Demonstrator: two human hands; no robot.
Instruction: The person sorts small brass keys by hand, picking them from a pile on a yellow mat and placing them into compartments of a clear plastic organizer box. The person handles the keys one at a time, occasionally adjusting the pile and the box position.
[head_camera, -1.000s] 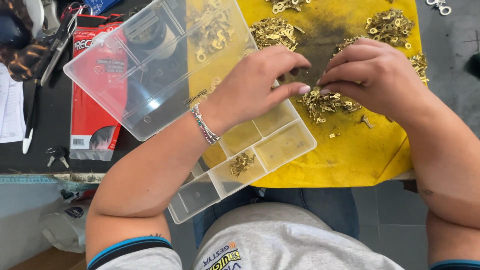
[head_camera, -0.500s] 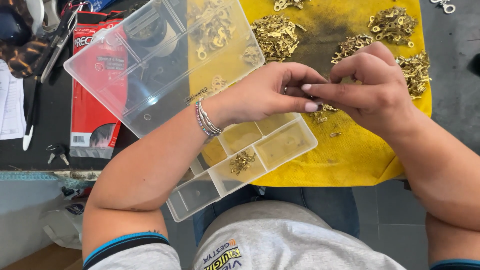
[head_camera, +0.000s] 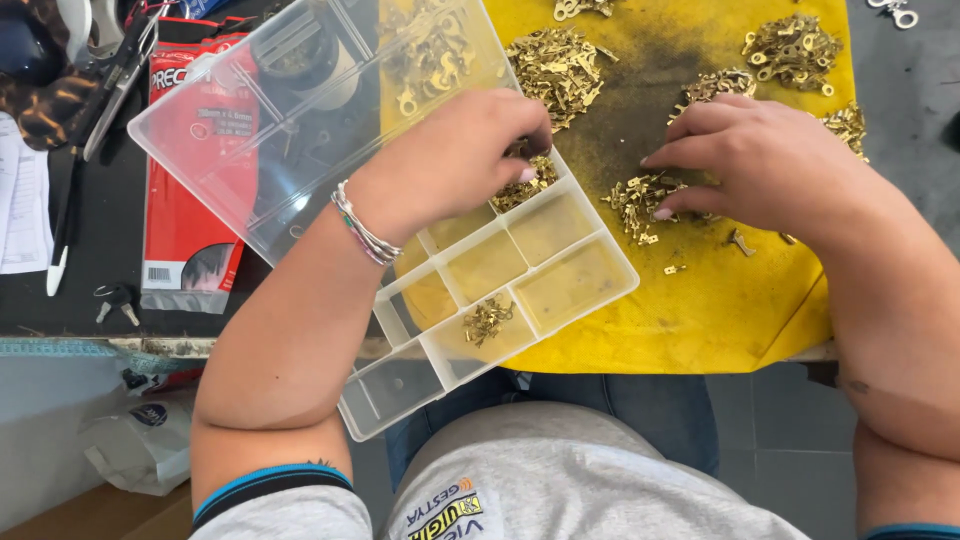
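Reaching into the far compartment of the clear organiser box (head_camera: 560, 290), left hand (head_camera: 455, 160) has its grip bunched together on small brass pieces (head_camera: 525, 188); what it pinches is hidden. Right hand (head_camera: 760, 165) lies fingers spread, tips touching a brass pile (head_camera: 635, 200) on the yellow cloth (head_camera: 700, 310), just right of the box.

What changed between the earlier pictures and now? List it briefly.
The left hand left the right hand and moved left over the clear compartment box, fingertips at a compartment with brass pieces. The right hand spread flat over a small pile of brass pieces on the yellow cloth. Box, cloth and other piles stayed put.
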